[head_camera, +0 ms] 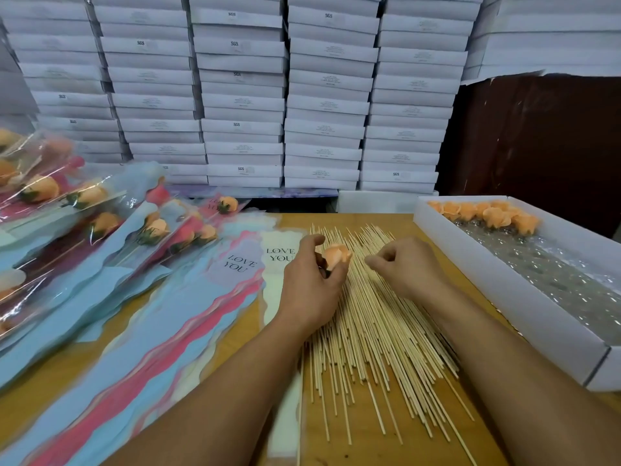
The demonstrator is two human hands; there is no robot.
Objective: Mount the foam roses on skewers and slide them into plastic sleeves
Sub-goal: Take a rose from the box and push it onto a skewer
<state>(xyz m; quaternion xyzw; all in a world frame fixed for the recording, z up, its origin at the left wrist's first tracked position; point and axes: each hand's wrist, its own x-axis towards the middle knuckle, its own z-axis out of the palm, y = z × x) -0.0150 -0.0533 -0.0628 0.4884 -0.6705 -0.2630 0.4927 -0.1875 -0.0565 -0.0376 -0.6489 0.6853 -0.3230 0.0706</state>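
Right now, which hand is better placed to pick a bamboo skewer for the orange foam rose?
The right hand. It hovers, fingers pinched, over the spread of thin bamboo skewers, holding nothing that can be seen. The left hand is already gripping the orange foam rose.

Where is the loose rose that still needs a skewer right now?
The rose is in the left hand, mid-table above the pile of skewers, with the right hand just beside it.
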